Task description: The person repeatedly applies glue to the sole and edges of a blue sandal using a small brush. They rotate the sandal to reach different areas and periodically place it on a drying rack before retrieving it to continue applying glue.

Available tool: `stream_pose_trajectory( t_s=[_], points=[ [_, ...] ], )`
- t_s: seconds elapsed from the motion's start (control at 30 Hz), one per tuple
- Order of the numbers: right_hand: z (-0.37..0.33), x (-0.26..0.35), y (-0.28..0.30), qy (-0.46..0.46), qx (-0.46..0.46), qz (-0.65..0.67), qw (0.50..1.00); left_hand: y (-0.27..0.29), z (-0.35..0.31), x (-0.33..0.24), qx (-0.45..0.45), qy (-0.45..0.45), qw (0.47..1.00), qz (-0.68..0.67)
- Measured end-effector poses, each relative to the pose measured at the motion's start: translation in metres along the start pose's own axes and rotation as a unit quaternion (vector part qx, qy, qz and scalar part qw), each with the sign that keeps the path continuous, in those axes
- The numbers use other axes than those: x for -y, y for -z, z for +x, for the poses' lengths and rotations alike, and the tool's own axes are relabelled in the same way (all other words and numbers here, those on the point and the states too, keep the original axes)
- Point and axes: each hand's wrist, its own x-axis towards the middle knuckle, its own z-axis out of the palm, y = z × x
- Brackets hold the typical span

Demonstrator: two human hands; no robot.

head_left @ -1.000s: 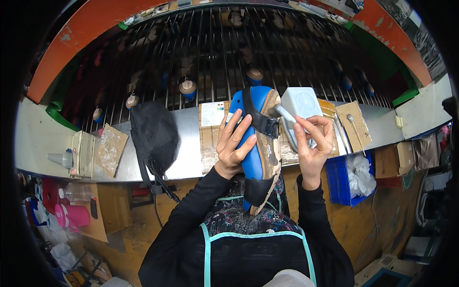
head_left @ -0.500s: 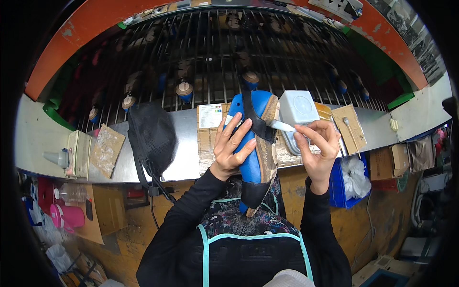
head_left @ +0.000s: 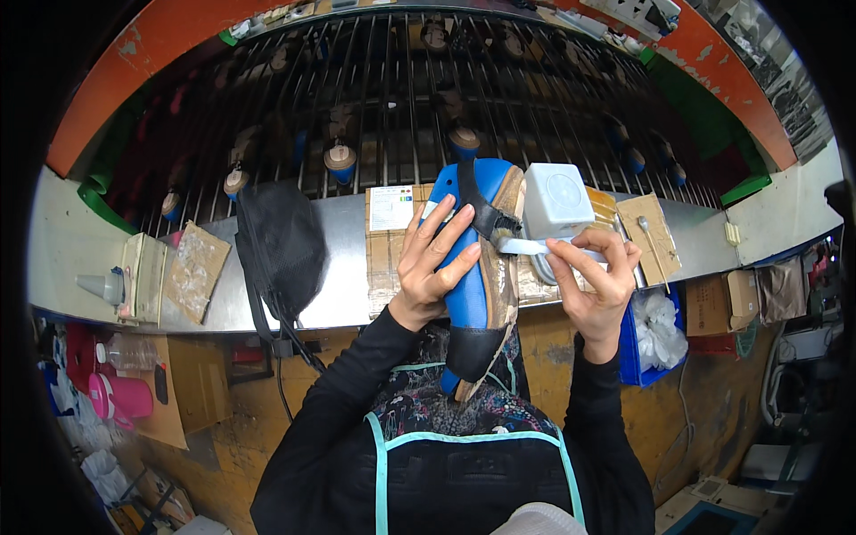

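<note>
In my left hand (head_left: 434,267) is a blue shoe last (head_left: 465,292) with black straps across it, tilted on its side over my lap. My fingers wrap its blue flank, and its brown sole edge faces right. Between the thumb and fingers of my right hand (head_left: 596,281) is a small brush (head_left: 526,246) with a pale handle. The bristles touch the shoe's edge by the upper black strap (head_left: 489,214). Just beyond the brush stands a pale, boxy container (head_left: 560,201).
A black mesh bag (head_left: 281,254) lies left on the metal bench. Behind, a rack of metal bars (head_left: 392,80) carries several similar shoes (head_left: 340,162). Cardboard (head_left: 649,239) with a cotton-tipped stick lies right. Below it sits a blue crate (head_left: 635,357) holding plastic bags.
The brush has shifted slightly down and left along the shoe's edge, and its bristles now show against the strap's end. My left hand keeps its hold.
</note>
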Motion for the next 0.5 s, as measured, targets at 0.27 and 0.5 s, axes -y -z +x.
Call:
stream_pose_trajectory(
  t_s=[0.27,0.5],
  points=[
    [0.0,0.006,0.01,-0.049,0.02,0.015,0.999,-0.002,0.004,-0.001,-0.003,-0.003,1.0,0.005],
    [-0.001,0.015,0.012,0.002,-0.014,-0.105,0.994,0.0,0.007,-0.005,0.004,-0.014,0.999,0.051]
  ],
)
